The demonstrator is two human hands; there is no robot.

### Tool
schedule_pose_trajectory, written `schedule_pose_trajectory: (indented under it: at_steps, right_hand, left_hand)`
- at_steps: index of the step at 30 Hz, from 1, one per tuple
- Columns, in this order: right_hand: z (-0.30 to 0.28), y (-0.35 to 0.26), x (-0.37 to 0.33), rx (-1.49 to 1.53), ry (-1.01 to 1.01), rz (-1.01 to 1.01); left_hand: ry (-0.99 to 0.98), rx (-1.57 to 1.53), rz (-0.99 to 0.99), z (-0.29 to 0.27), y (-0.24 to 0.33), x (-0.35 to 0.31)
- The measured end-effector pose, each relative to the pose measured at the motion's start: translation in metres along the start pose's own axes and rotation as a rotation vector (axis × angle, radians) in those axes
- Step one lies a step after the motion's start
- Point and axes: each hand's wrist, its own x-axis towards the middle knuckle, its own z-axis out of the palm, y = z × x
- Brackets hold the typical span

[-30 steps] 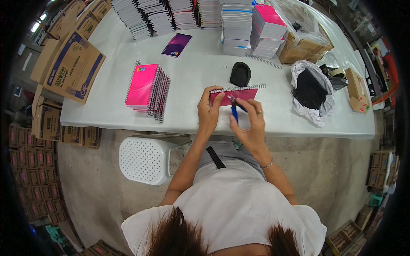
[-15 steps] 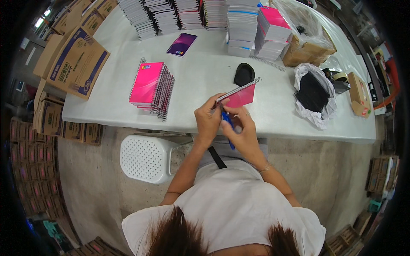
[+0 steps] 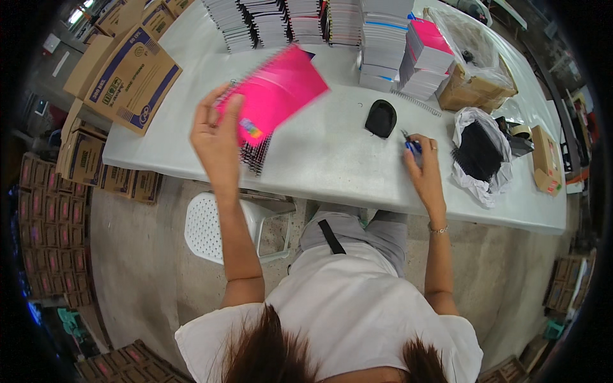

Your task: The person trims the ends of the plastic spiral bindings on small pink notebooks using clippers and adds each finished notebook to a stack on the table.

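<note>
My left hand (image 3: 217, 127) grips a pink spiral notebook (image 3: 281, 92) by its corner at the coil edge. The notebook is tilted and slightly blurred, held above the stack of spiral notebooks (image 3: 257, 155), which it mostly hides. Over to the right, my right hand (image 3: 424, 166) is closed around blue-handled pliers (image 3: 412, 145), low over the table; their metal tips point away from me. Just left of the pliers lies a black horseshoe-shaped pad or tray (image 3: 381, 119).
Tall stacks of spiral-bound books (image 3: 306, 22) and loose page blocks (image 3: 383, 45) line the table's far side. Black coils lie in white paper (image 3: 479, 153) at right, by a tape dispenser (image 3: 516, 137). Cartons (image 3: 134, 80) stand left; a white stool (image 3: 207, 226) is below.
My left hand has carried the pink notebook left and up, over the stack. The right hand has moved away to the right with the pliers, so the hands are now far apart.
</note>
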Motion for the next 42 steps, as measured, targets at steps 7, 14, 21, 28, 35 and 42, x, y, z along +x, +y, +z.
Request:
schedule_pose_trajectory:
  at_steps: [7, 14, 21, 28, 35, 42]
  right_hand:
    - [-0.017, 0.037, 0.013, -0.088, 0.154, 0.069]
    - [-0.046, 0.051, 0.035, -0.100, 0.279, 0.070]
    - [-0.063, 0.039, 0.049, -0.087, 0.299, 0.057]
    - [-0.056, 0.050, 0.043, -0.040, 0.273, 0.063]
    - [-0.063, 0.038, 0.055, 0.003, 0.287, 0.054]
    - [-0.070, 0.048, 0.059, 0.011, 0.267, 0.100]
  left_hand:
    - [0.196, 0.139, 0.038, -0.058, -0.059, 0.026]
    - [0.253, 0.253, -0.013, -0.081, -0.097, 0.024]
    - [0.212, 0.171, -0.177, -0.095, -0.105, 0.019]
    - [0.091, 0.808, 0.092, -0.085, -0.076, 0.031]
    - [-0.514, 1.345, -0.152, -0.022, -0.045, 0.070]
    - [-0.608, 1.451, -0.133, -0.025, -0.060, 0.077]
